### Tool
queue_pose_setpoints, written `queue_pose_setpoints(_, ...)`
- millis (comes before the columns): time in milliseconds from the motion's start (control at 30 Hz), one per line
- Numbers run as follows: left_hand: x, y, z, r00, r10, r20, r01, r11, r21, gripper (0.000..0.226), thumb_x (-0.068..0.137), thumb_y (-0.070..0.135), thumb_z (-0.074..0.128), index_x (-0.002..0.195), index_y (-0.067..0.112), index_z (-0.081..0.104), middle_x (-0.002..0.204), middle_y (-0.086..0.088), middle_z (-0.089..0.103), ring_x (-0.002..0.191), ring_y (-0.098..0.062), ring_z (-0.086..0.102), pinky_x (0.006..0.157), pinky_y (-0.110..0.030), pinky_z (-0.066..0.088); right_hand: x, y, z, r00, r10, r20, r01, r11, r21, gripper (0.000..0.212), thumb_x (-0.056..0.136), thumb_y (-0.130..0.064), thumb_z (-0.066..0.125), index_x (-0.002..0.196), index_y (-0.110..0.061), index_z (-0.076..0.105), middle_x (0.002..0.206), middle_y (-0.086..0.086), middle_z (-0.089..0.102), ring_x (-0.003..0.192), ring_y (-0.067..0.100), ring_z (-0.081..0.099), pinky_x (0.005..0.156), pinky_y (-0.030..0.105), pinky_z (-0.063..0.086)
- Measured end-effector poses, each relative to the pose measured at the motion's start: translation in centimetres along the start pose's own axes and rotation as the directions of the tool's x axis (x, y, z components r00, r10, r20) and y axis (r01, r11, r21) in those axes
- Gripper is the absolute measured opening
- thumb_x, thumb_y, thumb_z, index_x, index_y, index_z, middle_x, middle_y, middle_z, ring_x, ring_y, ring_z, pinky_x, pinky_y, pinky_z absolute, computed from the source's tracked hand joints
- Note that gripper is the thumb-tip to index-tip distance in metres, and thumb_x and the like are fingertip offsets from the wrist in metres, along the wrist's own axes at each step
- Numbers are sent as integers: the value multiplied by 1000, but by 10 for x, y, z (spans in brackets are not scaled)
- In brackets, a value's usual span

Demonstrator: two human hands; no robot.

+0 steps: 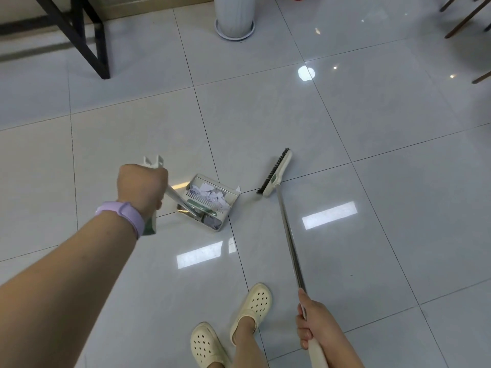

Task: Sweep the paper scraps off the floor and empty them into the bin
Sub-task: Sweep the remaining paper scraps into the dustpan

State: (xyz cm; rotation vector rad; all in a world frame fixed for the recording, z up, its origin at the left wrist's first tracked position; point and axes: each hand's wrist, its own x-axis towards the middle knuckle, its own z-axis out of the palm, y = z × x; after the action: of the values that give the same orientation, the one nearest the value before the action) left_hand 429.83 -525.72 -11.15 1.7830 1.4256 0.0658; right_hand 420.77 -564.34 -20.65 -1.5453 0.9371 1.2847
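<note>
On pale tiles, one scrap-filled dustpan [210, 201] gripped by left hand [142, 185], one broom [276, 172] by right hand [316, 325].

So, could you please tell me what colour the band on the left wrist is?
The wrist band is pale lilac, seen clearly in the head view.

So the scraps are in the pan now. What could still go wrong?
The dustpan is piled with loose paper scraps, so tilting it as the left hand lifts could spill them. One scrap at the pan's edge may be left behind. The broom in the right hand could knock the pan.
</note>
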Motion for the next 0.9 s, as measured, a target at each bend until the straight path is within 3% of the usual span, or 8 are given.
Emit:
queue_pose_setpoints(167,21,0,-7,992,-126,-27,122,986,-114,15,82,12,62,71,3,57,53,-13,47,23,-19,34,45,-26,36,4,5,-7,1000,-1,-5,1,1000,1,46,102,-47,42,72,-13,38,48,4,27,35,15,25,39,21,35)
queue_pose_setpoints(300,28,-3,-5,987,-162,14,162,973,-165,12,81,11,61,72,5,55,40,-10,45,22,-19,32,47,-26,34,5,7,-9,1000,18,-9,-19,1000,-12,48,102,-49,42,68,-15,36,49,4,27,35,15,25,40,22,35)
queue_pose_setpoints(467,24,-4,-9,995,-30,93,38,995,-89,14,83,11,63,75,3,55,58,-11,47,37,-22,36,42,-23,33,6,5,-10,1000,15,-12,-15,1000,-20,47,101,-50,42,70,-16,37,50,4,26,36,15,26,41,22,35)
queue_pose_setpoints(667,15,-4,-6,982,115,147,-120,992,26,19,85,11,62,70,5,54,57,-10,46,41,-23,36,41,-23,33,8,7,-12,999,37,-10,-37,999,-1,48,101,-51,42,69,-15,38,50,4,27,35,15,26,41,22,34)
queue_pose_setpoints(767,17,-4,-5,988,111,107,-115,993,31,20,84,12,63,69,5,53,58,-11,47,41,-24,37,43,-24,34,7,5,-13,999,34,0,-34,999,24,49,102,-50,42,67,-15,37,49,4,26,34,15,25,40,21,35)
queue_pose_setpoints(900,25,-3,-6,1000,-9,1,9,999,-31,19,85,12,64,71,4,54,58,-12,49,39,-25,40,44,-26,36,2,1,-14,998,68,10,-68,995,75,50,101,-50,43,65,-16,37,48,2,25,34,14,23,40,20,32)
